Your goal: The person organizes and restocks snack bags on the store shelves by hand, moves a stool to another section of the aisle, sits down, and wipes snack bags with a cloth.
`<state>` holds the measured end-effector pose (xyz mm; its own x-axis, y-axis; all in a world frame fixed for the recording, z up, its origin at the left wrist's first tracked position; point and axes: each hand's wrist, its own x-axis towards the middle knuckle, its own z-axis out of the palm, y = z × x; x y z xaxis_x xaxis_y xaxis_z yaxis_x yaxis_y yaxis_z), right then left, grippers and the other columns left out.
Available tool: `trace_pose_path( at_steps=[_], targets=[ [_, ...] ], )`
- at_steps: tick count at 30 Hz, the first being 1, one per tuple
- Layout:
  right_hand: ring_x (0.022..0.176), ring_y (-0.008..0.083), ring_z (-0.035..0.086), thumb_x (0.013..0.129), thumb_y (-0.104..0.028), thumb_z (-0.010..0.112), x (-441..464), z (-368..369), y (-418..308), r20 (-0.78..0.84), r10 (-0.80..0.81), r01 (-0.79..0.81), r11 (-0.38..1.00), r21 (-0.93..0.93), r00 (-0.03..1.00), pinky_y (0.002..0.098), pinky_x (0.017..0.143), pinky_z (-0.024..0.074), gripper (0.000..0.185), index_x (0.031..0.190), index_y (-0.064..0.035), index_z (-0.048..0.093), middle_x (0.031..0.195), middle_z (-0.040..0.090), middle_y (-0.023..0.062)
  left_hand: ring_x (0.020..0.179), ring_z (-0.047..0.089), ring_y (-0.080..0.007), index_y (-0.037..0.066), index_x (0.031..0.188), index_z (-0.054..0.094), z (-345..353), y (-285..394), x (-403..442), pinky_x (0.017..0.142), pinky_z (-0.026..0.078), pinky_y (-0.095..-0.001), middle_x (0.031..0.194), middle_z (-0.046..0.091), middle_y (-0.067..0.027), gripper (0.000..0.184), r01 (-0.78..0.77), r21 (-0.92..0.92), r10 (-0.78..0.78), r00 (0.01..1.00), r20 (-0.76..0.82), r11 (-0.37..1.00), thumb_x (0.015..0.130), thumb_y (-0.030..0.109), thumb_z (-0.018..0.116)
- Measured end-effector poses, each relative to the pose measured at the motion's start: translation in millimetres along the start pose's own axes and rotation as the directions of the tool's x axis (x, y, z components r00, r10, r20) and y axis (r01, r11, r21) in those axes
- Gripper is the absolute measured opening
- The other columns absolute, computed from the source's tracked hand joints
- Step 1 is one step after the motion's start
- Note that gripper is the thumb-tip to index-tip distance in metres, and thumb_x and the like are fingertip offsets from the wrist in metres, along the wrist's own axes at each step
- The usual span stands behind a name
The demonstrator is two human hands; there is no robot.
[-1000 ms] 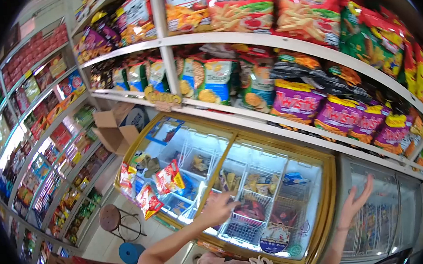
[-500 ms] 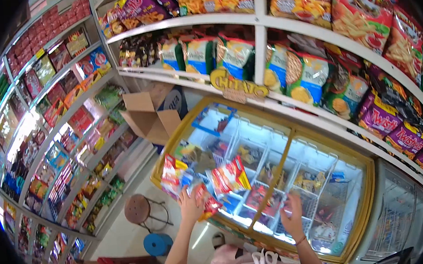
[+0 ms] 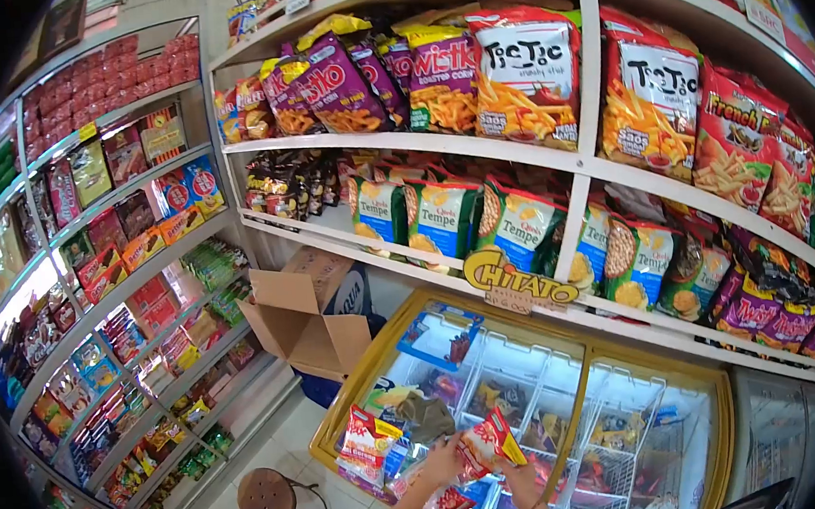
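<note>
Both your hands are at the red-and-white snack bag, which is above the left half of the gold-rimmed freezer. Your left grip touches its left end and your right grip its lower right corner; you cannot tell from here whether either is closed on it. The bag looks light, soft and puffed with air, its film probably slick and its contents likely to crush. Pinch the flat sealed ends rather than squeezing the middle. Its long axis runs left to right, rising towards the right, with the yellow-edged end pointing right, away from your left hand. Another red bag is just below your left wrist.
</note>
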<state>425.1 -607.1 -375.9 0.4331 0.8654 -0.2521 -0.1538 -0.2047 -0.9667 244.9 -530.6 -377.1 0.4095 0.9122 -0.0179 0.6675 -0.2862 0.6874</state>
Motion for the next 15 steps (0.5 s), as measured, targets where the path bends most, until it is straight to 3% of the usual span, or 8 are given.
trace_pose_path(
  at_steps=[2, 4, 5, 6, 8, 9, 13, 15],
  targets=[
    [0.079, 0.0136, 0.059, 0.076, -0.013, 0.072, 21.7, -2.9, 37.2, 0.038, -0.18, 0.182, 0.983, -0.04, 0.983, 0.0267, 0.065, 0.049, 0.049, 0.116, 0.0003, 0.046, 0.09, 0.061, 0.0052, 0.111, 0.047, -0.045, 0.02, 0.14, 0.029, -11.6, 21.7, -6.3, 0.095, 0.037, -0.052, 0.125, 0.042, -0.029, 0.064, 0.001, 0.04, 0.0, 1.0, -0.012, 0.999, 0.081, 0.026, 0.053],
    [0.087, 0.0157, 0.058, 0.075, -0.016, 0.074, 8.1, -0.3, 7.6, -0.013, -0.244, 0.244, 0.965, 0.091, 0.97, 0.0289, 0.075, 0.0471, 0.052, 0.116, 0.0018, 0.047, 0.101, 0.06, 0.0084, 0.111, 0.048, -0.0423, 0.021, 0.14, 0.03, -17.7, 43.8, -12.5, 0.094, 0.037, -0.0522, 0.122, 0.048, -0.0245, 0.062, 0.081, 0.084, -0.084, 0.996, 0.032, 0.993, 0.082, 0.026, 0.052],
    [0.091, 0.0168, 0.058, 0.074, -0.018, 0.075, 2.4, 7.5, -9.7, -0.039, -0.271, 0.274, 0.947, 0.167, 0.962, 0.03, 0.08, 0.0461, 0.054, 0.116, 0.0026, 0.048, 0.106, 0.059, 0.01, 0.111, 0.048, -0.0416, 0.021, 0.139, 0.032, -9.1, 40.0, -9.2, 0.093, 0.037, -0.053, 0.123, 0.047, -0.0241, 0.061, 0.02, -0.012, -0.02, 1.0, 0.013, 1.0, 0.082, 0.027, 0.052],
    [0.091, 0.0156, 0.057, 0.076, -0.016, 0.073, 0.0, 11.3, -12.5, -0.16, -0.222, 0.251, 0.95, 0.185, 0.962, 0.0295, 0.081, 0.0456, 0.048, 0.113, 0.0022, 0.05, 0.108, 0.058, 0.0097, 0.111, 0.048, -0.0409, 0.021, 0.139, 0.033, 6.7, 29.4, -6.4, 0.093, 0.037, -0.0538, 0.124, 0.046, -0.0237, 0.06, -0.039, -0.101, 0.039, 0.999, -0.005, 0.994, 0.083, 0.027, 0.052],
    [0.091, 0.0149, 0.057, 0.077, -0.013, 0.071, -9.8, 12.4, -35.9, -0.182, -0.187, 0.233, 0.934, 0.273, 0.965, 0.0289, 0.08, 0.0457, 0.044, 0.112, 0.0024, 0.05, 0.106, 0.058, 0.0092, 0.116, 0.045, -0.0382, 0.02, 0.136, 0.038, 18.7, 24.8, -4.0, 0.093, 0.035, -0.0585, 0.131, 0.041, -0.0201, 0.058, -0.096, -0.238, 0.098, 0.995, -0.003, 0.966, 0.083, 0.034, 0.056],
    [0.091, 0.0146, 0.057, 0.078, -0.012, 0.07, -13.7, 6.0, -41.1, -0.195, -0.169, 0.224, 0.924, 0.308, 0.966, 0.0285, 0.079, 0.0458, 0.042, 0.112, 0.0024, 0.051, 0.105, 0.058, 0.009, 0.118, 0.044, -0.0376, 0.02, 0.136, 0.038, 17.8, 29.5, -7.0, 0.093, 0.034, -0.0595, 0.133, 0.04, -0.0189, 0.06, -0.089, -0.188, 0.092, 0.996, 0.008, 0.978, 0.082, 0.037, 0.057],
    [0.091, 0.0152, 0.056, 0.08, -0.01, 0.068, -23.0, -37.8, -48.9, -0.017, -0.287, 0.287, 0.948, 0.141, 0.958, 0.0289, 0.08, 0.0456, 0.036, 0.11, -0.0001, 0.051, 0.104, 0.058, 0.0071, 0.128, 0.034, -0.0336, 0.016, 0.134, 0.039, -3.7, 61.2, -15.1, 0.096, 0.028, -0.0614, 0.136, 0.037, -0.0139, 0.072, -0.134, -0.046, 0.133, 0.991, -0.029, 0.99, 0.076, 0.051, 0.064],
    [0.088, 0.0146, 0.056, 0.08, -0.008, 0.068, -28.0, -54.5, -49.2, 0.035, -0.309, 0.299, 0.938, 0.178, 0.95, 0.0288, 0.078, 0.0453, 0.034, 0.108, -0.0002, 0.051, 0.101, 0.058, 0.0059, 0.129, 0.032, -0.0317, 0.013, 0.132, 0.038, -44.0, 108.5, -36.2, 0.096, 0.026, -0.0622, 0.137, 0.036, -0.0132, 0.075, -0.205, -0.048, 0.2, 0.976, -0.086, 0.978, 0.075, 0.053, 0.064]
  ],
)
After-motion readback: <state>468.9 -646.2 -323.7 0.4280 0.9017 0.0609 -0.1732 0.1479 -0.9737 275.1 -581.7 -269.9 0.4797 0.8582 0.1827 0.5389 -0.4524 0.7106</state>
